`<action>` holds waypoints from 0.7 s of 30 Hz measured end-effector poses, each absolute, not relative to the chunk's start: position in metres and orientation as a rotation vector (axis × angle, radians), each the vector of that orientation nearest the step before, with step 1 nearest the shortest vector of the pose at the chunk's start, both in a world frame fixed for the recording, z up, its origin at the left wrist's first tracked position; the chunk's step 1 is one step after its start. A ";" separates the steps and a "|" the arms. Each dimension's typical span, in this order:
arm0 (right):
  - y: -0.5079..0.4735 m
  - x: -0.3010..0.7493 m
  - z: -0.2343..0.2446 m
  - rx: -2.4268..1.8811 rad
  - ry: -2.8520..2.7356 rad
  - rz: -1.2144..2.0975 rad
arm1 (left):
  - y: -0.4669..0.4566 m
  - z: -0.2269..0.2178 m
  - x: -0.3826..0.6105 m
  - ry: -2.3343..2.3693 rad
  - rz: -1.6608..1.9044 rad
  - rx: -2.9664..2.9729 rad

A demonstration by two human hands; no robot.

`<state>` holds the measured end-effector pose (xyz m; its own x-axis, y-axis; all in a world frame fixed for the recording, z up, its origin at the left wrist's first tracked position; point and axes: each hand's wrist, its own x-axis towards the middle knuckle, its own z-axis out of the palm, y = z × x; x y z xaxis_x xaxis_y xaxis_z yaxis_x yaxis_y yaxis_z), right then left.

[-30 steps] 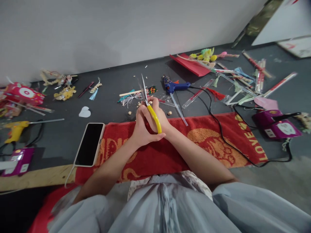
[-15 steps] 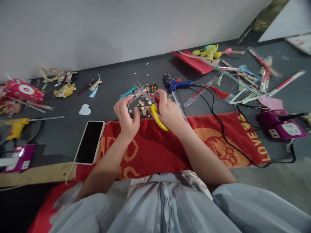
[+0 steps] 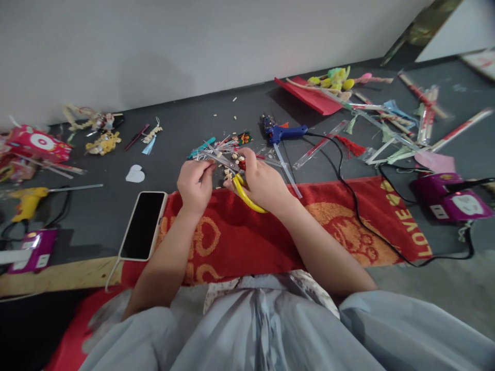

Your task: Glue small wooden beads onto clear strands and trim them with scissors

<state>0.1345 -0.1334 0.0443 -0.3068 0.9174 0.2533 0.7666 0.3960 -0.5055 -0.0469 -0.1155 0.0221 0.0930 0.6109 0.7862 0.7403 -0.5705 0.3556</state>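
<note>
My right hand [image 3: 265, 181] is closed round the yellow-handled scissors [image 3: 247, 197], whose blades point up and to the left. My left hand [image 3: 194, 186] is closed in a pinch just left of the blades; what it holds, if anything, is too small to make out. Small pale wooden pieces [image 3: 228, 175] lie around the blades, partly hidden by my right hand. Behind them is a bunch of white strands [image 3: 216, 149] with a teal strip [image 3: 207, 146]. Both forearms rest over a red towel [image 3: 240, 237].
A blue glue gun [image 3: 286, 133] lies behind my right hand, its black cord crossing the towel to a purple box [image 3: 448, 198]. A phone [image 3: 143, 226] lies left. Further left are a yellow glue gun [image 3: 29, 202] and a white heart cutout [image 3: 135, 174]. Wrapped sticks [image 3: 427, 116] clutter the right.
My left hand has closed from parted fingers into a pinch and shifted slightly left and down. The scissors have come down a little, their blades now lower among the small pieces.
</note>
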 end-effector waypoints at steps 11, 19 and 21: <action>-0.133 0.135 0.042 -1.403 -2.175 0.374 | -0.116 0.019 -0.046 -1.522 -1.497 -2.263; -0.134 0.137 0.046 -1.385 -2.188 0.384 | -0.118 0.020 -0.046 -1.540 -1.448 -2.282; -0.134 0.137 0.046 -1.386 -2.197 0.406 | -0.118 0.021 -0.046 -1.520 -1.418 -2.301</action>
